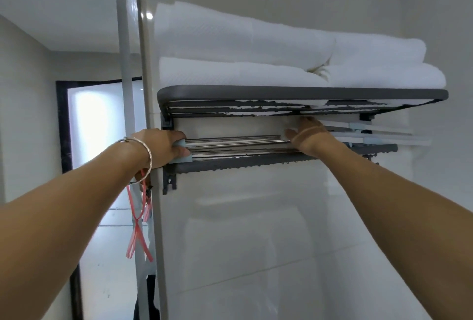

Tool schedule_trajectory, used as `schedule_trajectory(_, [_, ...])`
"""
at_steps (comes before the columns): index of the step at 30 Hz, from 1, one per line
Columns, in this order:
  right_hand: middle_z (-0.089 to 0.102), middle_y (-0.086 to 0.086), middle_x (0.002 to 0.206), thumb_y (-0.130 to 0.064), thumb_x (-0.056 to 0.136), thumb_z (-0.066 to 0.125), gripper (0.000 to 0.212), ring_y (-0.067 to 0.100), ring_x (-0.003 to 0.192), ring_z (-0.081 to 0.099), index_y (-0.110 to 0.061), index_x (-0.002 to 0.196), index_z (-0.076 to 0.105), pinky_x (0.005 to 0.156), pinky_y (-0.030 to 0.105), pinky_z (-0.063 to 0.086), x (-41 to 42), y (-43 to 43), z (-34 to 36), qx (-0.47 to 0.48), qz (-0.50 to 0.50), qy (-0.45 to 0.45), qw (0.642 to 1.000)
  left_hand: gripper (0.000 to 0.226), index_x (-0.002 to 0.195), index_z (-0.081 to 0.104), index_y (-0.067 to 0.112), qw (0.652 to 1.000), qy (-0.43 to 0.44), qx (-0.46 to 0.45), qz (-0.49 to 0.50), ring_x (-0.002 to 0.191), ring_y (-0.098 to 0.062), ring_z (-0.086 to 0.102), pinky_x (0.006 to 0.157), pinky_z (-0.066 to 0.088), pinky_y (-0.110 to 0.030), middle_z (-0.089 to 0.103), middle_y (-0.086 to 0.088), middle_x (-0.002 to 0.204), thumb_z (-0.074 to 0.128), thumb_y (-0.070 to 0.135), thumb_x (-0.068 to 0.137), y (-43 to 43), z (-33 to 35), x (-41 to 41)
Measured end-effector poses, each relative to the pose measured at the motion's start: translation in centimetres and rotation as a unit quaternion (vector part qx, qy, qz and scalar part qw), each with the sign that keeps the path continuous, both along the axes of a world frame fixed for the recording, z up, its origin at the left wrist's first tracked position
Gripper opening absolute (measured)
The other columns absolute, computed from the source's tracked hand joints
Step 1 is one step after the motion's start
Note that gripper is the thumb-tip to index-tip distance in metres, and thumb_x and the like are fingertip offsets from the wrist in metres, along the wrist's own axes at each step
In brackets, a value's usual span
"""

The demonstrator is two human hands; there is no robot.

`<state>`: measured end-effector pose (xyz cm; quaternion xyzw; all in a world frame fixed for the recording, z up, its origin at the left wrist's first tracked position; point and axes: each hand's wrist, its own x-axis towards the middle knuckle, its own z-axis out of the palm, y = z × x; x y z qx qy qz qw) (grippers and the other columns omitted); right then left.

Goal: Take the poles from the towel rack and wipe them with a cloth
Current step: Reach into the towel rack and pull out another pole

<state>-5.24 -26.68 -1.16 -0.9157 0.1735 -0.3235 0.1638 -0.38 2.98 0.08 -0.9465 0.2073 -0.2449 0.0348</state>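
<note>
Evidently early: found poles (238, 144) unlifted on towel rack (281, 93), left hand (163, 147) curled round their end, right hand (311, 135) over them (grip impossible to tell), saw no cloth.

My right grip (311, 135) was blurred, so I couldn't tell its hold; the poles (238, 144) ran toward 3 o'clock and were hidden behind it.

A bathroom; folded white towels (256, 45) on a wall-mounted towel rack (281, 93); glossy tiles (256, 243).
</note>
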Motion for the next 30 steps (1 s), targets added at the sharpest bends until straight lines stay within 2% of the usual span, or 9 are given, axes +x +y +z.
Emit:
schedule_trajectory(4, [0.043, 0.015, 0.138, -0.040, 0.099, 0.042, 0.046, 0.033, 0.122, 0.042, -0.010, 0.134, 0.045, 0.101, 0.040, 0.037, -0.2, -0.7, -0.1, -0.031, 0.038, -0.016, 0.999, 0.044, 0.134, 0.039, 0.025, 1.000, 0.013, 0.010, -0.006, 0.093, -0.020, 0.048, 0.082, 0.042, -0.028, 0.055, -0.008, 0.120, 0.040, 0.047, 0.096, 0.1, 0.2, 0.5])
schedule_trajectory(6, [0.040, 0.012, 0.142, -0.046, 0.098, 0.043, 0.046, 0.033, 0.124, 0.040, -0.018, 0.134, 0.047, 0.102, 0.041, 0.036, -0.1, -1.3, -0.2, -0.041, 0.047, -0.024, 0.998, 0.045, 0.135, 0.038, 0.025, 1.000, 0.013, 0.010, -0.008, 0.094, -0.020, 0.049, 0.081, 0.042, -0.028, 0.055, -0.007, 0.118, 0.041, 0.047, 0.096, 0.0, 0.1, 0.6])
schedule_trajectory(9, [0.029, 0.007, 0.152, -0.058, 0.094, 0.042, 0.060, 0.033, 0.133, 0.035, -0.027, 0.144, 0.036, 0.107, 0.043, 0.033, 0.0, -1.9, -0.4, -0.042, 0.047, -0.011, 0.998, 0.043, 0.134, 0.039, 0.023, 1.000, 0.004, 0.006, -0.004, 0.088, -0.020, 0.049, 0.075, 0.040, -0.027, 0.050, -0.004, 0.101, 0.039, 0.046, 0.097, -0.1, 0.0, 0.1])
schedule_trajectory(12, [0.022, 0.007, 0.156, -0.065, 0.091, 0.041, 0.074, 0.033, 0.138, 0.030, -0.024, 0.150, 0.026, 0.112, 0.044, 0.031, -0.3, -2.4, -0.8, -0.067, 0.021, 0.013, 0.997, 0.040, 0.130, 0.042, 0.023, 1.000, -0.006, 0.006, 0.004, 0.085, -0.021, 0.050, 0.074, 0.041, -0.028, 0.051, -0.004, 0.096, 0.039, 0.046, 0.097, -0.3, -0.1, -0.3])
schedule_trajectory(16, [0.012, 0.004, 0.160, -0.051, 0.099, 0.037, 0.064, 0.032, 0.141, 0.026, -0.024, 0.153, 0.017, 0.115, 0.043, 0.027, -0.7, -2.7, -1.9, -0.078, 0.010, 0.029, 0.997, 0.037, 0.124, 0.044, 0.025, 0.999, -0.024, 0.014, 0.019, 0.085, -0.023, 0.054, 0.075, 0.046, -0.030, 0.054, -0.004, 0.095, 0.042, 0.047, 0.095, -0.7, -0.1, -0.4])
schedule_trajectory(20, [0.008, 0.009, 0.160, -0.036, 0.103, 0.034, 0.057, 0.032, 0.141, 0.026, -0.019, 0.153, 0.014, 0.113, 0.039, 0.026, -1.6, -2.3, -2.5, -0.081, 0.021, 0.022, 0.996, 0.036, 0.120, 0.047, 0.024, 0.998, -0.038, 0.033, 0.038, 0.092, -0.024, 0.058, 0.074, 0.046, -0.031, 0.058, -0.004, 0.105, 0.045, 0.047, 0.093, -1.2, 0.1, -0.5])
schedule_trajectory(24, [0.018, 0.011, 0.157, -0.027, 0.103, 0.038, 0.052, 0.031, 0.135, 0.036, -0.017, 0.152, 0.023, 0.111, 0.036, 0.030, -3.4, -2.2, -2.9, -0.105, 0.028, -0.013, 0.994, 0.034, 0.113, 0.046, 0.025, 0.992, -0.113, 0.035, 0.044, 0.085, -0.024, 0.056, 0.074, 0.047, -0.033, 0.061, -0.005, 0.105, 0.042, 0.051, 0.093, -0.6, -0.5, -1.2])
schedule_trajectory(27, [0.029, 0.012, 0.153, -0.032, 0.102, 0.037, 0.052, 0.030, 0.130, 0.042, -0.021, 0.151, 0.024, 0.106, 0.038, 0.036, -4.5, -2.0, -3.6, -0.127, 0.051, -0.022, 0.990, 0.032, 0.116, 0.045, 0.025, 0.986, -0.155, 0.045, 0.048, 0.080, -0.023, 0.056, 0.074, 0.049, -0.034, 0.062, -0.002, 0.098, 0.042, 0.048, 0.094, 0.4, -0.1, -1.7])
schedule_trajectory(30, [0.036, 0.011, 0.148, -0.036, 0.102, 0.036, 0.051, 0.030, 0.127, 0.045, -0.021, 0.150, 0.026, 0.103, 0.040, 0.039, -5.1, -2.0, -4.6, -0.135, 0.040, -0.025, 0.990, 0.031, 0.116, 0.044, 0.024, 0.979, -0.188, 0.058, 0.054, 0.086, -0.027, 0.060, 0.073, 0.048, -0.036, 0.061, -0.002, 0.103, 0.041, 0.046, 0.095, 0.8, 0.3, -2.4])
